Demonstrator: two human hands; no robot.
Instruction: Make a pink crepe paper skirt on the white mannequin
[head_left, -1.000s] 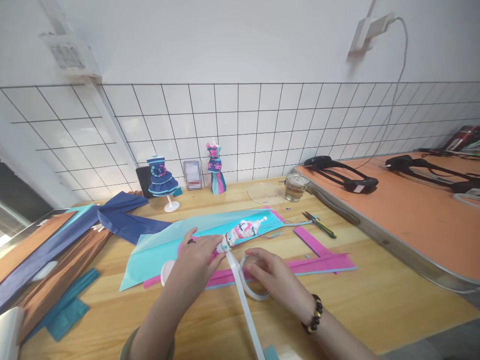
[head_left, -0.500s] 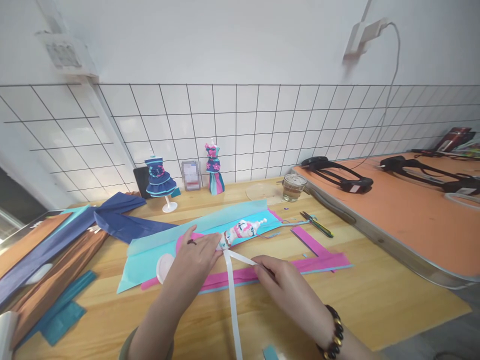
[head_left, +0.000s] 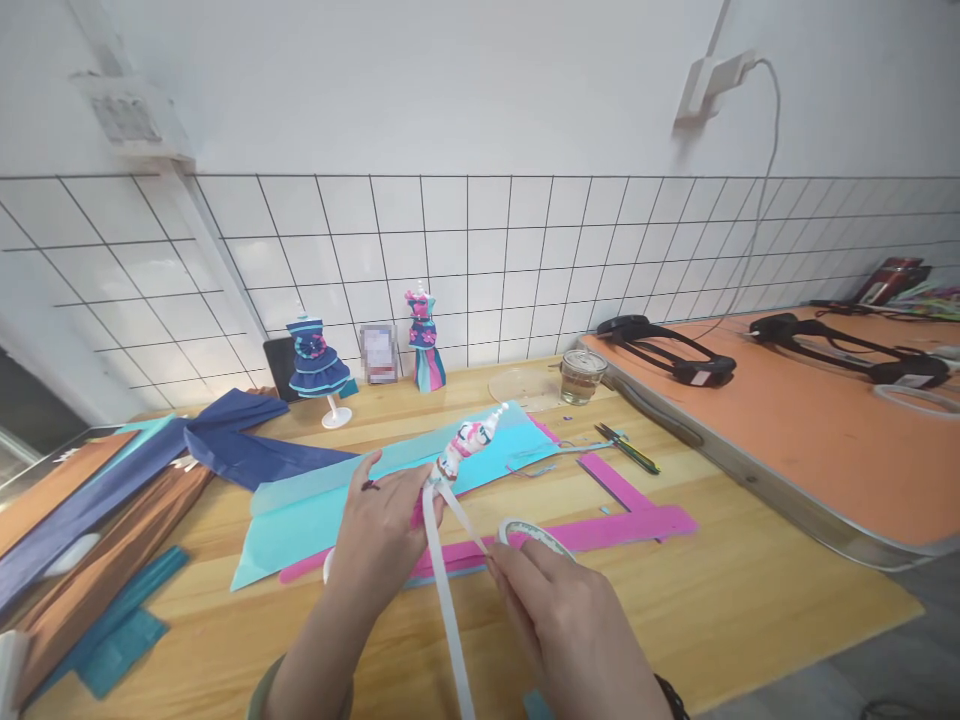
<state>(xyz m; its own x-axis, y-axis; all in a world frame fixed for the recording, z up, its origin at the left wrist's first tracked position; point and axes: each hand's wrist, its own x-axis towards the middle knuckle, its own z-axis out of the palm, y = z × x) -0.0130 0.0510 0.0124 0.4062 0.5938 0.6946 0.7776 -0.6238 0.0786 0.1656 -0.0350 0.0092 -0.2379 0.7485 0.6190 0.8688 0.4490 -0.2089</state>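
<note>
My left hand is closed around the lower part of a miniature dress form, which leans up to the right with pink-and-white wrapping on its torso. From its waist a white strip of tape runs down toward the table's front edge. A second length of it stretches to my right hand, whose thumb and fingers pinch it. By the right fingers shows a white ring that looks like a tape roll; whether the hand grips it is unclear. Beneath lie a turquoise sheet and pink strips.
Two dressed miniature forms, one blue and one pink and blue, stand at the back. Scissors and a glass sit to the right. Brown fabric and navy fabric lie left. An orange-topped table adjoins.
The dress form has tilted more upright and moved slightly left. My right hand has turned and come lower and nearer, and the white ring beside it has come into view.
</note>
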